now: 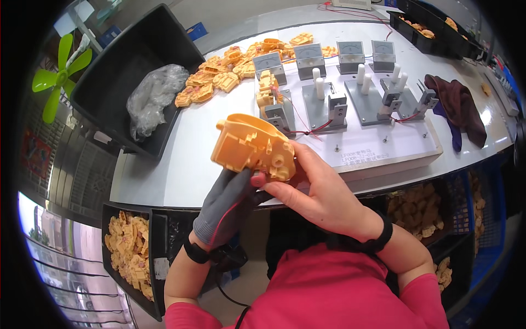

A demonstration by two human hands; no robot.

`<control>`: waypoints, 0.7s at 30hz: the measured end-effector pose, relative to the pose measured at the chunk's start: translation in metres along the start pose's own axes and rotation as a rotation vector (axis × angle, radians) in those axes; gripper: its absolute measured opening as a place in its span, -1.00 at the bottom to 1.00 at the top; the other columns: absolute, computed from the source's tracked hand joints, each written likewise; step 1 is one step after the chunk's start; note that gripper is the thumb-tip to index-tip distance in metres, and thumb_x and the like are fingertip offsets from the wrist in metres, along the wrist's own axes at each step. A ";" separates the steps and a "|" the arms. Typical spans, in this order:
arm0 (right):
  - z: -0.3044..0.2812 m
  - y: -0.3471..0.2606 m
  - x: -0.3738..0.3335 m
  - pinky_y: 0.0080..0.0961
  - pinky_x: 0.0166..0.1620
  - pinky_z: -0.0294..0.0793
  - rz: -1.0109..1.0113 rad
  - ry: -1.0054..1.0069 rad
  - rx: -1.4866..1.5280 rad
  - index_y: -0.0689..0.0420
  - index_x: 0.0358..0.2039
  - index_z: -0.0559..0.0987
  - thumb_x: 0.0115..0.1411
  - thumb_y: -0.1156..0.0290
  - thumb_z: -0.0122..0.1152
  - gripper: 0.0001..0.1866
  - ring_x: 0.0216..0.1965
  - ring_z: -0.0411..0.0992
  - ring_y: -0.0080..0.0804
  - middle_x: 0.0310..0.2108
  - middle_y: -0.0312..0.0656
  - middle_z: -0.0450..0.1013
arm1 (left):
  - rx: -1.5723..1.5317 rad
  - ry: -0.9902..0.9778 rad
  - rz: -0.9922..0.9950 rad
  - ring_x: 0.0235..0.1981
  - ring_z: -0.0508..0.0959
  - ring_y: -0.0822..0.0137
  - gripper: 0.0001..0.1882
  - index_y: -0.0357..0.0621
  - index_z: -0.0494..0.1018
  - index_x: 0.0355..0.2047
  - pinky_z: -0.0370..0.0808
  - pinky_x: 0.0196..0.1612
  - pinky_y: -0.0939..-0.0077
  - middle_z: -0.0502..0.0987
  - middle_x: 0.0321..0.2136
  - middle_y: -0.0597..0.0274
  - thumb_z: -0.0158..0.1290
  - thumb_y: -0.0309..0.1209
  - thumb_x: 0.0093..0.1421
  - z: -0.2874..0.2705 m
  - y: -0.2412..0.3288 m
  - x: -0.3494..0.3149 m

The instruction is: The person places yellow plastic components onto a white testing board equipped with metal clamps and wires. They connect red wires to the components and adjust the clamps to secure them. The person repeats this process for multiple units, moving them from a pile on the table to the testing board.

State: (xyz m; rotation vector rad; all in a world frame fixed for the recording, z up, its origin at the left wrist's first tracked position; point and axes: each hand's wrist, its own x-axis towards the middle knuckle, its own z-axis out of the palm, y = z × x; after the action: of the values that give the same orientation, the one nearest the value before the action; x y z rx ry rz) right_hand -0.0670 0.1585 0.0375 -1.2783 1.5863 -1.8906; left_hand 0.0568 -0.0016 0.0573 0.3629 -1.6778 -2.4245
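Observation:
In front of my chest I hold a yellow-orange molded plastic housing (pixel 241 149), tilted, its ribbed side with a round boss facing me. My left hand (pixel 226 198), in a grey glove, grips it from below; some of its fingers are hidden behind it. A small red round part (pixel 258 179) sits at the housing's lower edge by the gloved fingers, and a thin red wire runs down over the glove. My bare right hand (pixel 327 191) is closed on the housing's right side, thumb at the lower edge. Beyond stands a test fixture (pixel 378 159) with several panel meters (pixel 310 57).
Similar yellow-orange pieces (pixel 226 81) lie heaped at the table's back. A black bin (pixel 137 46) holding a clear plastic bag (pixel 156 98) leans at left. A dark cloth (pixel 459 107) lies at right. Bins of pieces (pixel 129 247) flank me below the table edge. A green fan (pixel 61 78) stands far left.

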 end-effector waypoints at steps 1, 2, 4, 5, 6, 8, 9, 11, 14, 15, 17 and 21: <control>-0.004 -0.005 -0.002 -0.46 -0.19 0.51 -0.025 -0.008 -0.092 0.26 0.22 0.32 0.25 0.31 0.33 -0.39 -0.13 0.46 -0.37 0.02 -0.03 0.37 | 0.006 -0.017 0.017 0.18 0.45 0.21 -0.48 -0.15 0.16 0.31 0.46 0.18 0.14 0.36 0.18 0.12 -0.08 -0.22 0.43 0.001 0.000 0.002; -0.010 -0.011 -0.002 -0.44 -0.17 0.51 -0.035 0.010 -0.179 0.25 0.22 0.32 0.25 0.31 0.33 -0.39 -0.14 0.45 -0.35 0.03 -0.02 0.35 | -0.080 0.028 -0.034 0.17 0.45 0.17 -0.52 -0.12 0.21 0.28 0.47 0.16 0.12 0.40 0.15 0.11 -0.12 -0.19 0.44 0.008 0.006 0.003; -0.031 -0.008 -0.002 -0.39 -0.10 0.48 -0.135 0.111 -0.398 0.23 0.19 0.36 0.22 0.34 0.32 -0.42 -0.17 0.44 -0.31 0.02 -0.04 0.35 | -0.224 0.122 -0.114 0.14 0.49 0.06 -0.51 -0.09 0.29 0.23 0.53 0.08 0.01 0.46 0.11 0.07 -0.18 -0.10 0.42 0.002 0.008 0.003; -0.043 0.000 0.000 -0.38 -0.08 0.46 -0.194 0.227 -0.490 0.20 0.14 0.42 0.22 0.35 0.31 -0.50 -0.21 0.42 -0.30 -0.04 -0.05 0.38 | -0.262 0.093 -0.109 0.13 0.49 0.04 -0.51 -0.10 0.30 0.22 0.53 0.07 0.00 0.47 0.10 0.06 -0.17 -0.10 0.41 -0.005 0.010 0.001; -0.055 0.002 0.002 -0.38 -0.09 0.44 -0.206 0.334 -0.604 0.21 0.09 0.45 0.22 0.37 0.30 -0.55 -0.23 0.41 -0.30 -0.11 -0.08 0.40 | -0.303 0.050 -0.105 0.12 0.50 0.02 -0.51 -0.10 0.31 0.21 0.53 0.06 -0.01 0.47 0.09 0.05 -0.16 -0.11 0.40 -0.011 0.012 0.004; -0.076 0.016 0.002 -0.37 -0.14 0.41 -0.160 0.445 -0.673 0.21 -0.03 0.48 0.22 0.40 0.30 -0.66 -0.24 0.40 -0.29 -0.17 -0.12 0.41 | -0.342 -0.025 -0.081 0.11 0.50 -0.01 -0.49 -0.10 0.32 0.21 0.52 0.08 -0.05 0.51 0.05 0.01 -0.15 -0.09 0.37 -0.023 0.014 0.005; -0.082 0.024 0.002 -0.37 -0.15 0.41 -0.159 0.474 -0.701 0.20 -0.07 0.49 0.22 0.40 0.30 -0.69 -0.25 0.40 -0.28 -0.20 -0.12 0.42 | -0.383 -0.025 -0.076 0.10 0.51 -0.01 -0.48 -0.09 0.32 0.20 0.52 0.07 -0.03 0.51 0.04 0.02 -0.15 -0.07 0.37 -0.022 0.014 0.006; -0.084 0.031 0.002 -0.35 -0.14 0.40 -0.154 0.413 -0.711 0.19 -0.10 0.49 0.21 0.40 0.30 -0.72 -0.24 0.42 -0.25 -0.23 -0.12 0.44 | -0.464 -0.026 -0.066 0.07 0.52 -0.01 -0.47 -0.09 0.33 0.19 0.51 0.06 0.00 0.52 0.02 0.04 -0.16 -0.04 0.36 -0.018 0.015 0.009; -0.077 0.034 0.002 -0.32 -0.12 0.40 -0.166 0.371 -0.752 0.17 -0.11 0.49 0.20 0.42 0.30 -0.73 -0.21 0.45 -0.21 -0.24 -0.13 0.47 | -0.501 -0.031 -0.094 -0.03 0.56 0.08 -0.37 -0.12 0.26 0.25 0.55 -0.01 -0.04 0.52 -0.04 0.09 -0.19 0.05 0.35 -0.027 0.014 0.011; -0.074 0.035 0.003 -0.31 -0.11 0.40 -0.175 0.363 -0.774 0.16 -0.11 0.49 0.19 0.42 0.30 -0.72 -0.20 0.46 -0.20 -0.25 -0.13 0.48 | -0.507 -0.034 -0.110 -0.10 0.55 0.12 -0.36 -0.13 0.26 0.25 0.54 -0.08 0.05 0.52 -0.10 0.11 -0.19 0.07 0.35 -0.026 0.015 0.012; -0.075 0.037 0.000 -0.29 -0.09 0.41 -0.174 0.340 -0.823 0.16 -0.11 0.49 0.18 0.44 0.31 -0.71 -0.18 0.47 -0.20 -0.21 -0.14 0.49 | -0.520 -0.040 -0.142 -0.25 0.53 0.22 -0.33 -0.14 0.27 0.25 0.53 -0.22 0.22 0.52 -0.21 0.17 -0.19 0.10 0.33 -0.025 0.019 0.016; -0.076 0.040 -0.003 -0.31 -0.07 0.41 -0.203 0.389 -0.780 0.15 -0.03 0.47 0.18 0.44 0.32 -0.65 -0.18 0.47 -0.24 -0.19 -0.16 0.50 | -0.489 -0.099 -0.114 -0.60 0.19 0.51 -0.35 -0.19 0.23 0.28 0.22 -0.55 0.61 0.22 -0.58 0.38 -0.22 0.02 0.35 -0.010 0.025 0.022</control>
State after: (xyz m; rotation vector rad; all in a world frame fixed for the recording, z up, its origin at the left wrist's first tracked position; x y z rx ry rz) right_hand -0.1378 0.1935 0.0028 -1.4420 2.6624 -1.7593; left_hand 0.0386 -0.0252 0.0748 0.2730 -1.0584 -2.8631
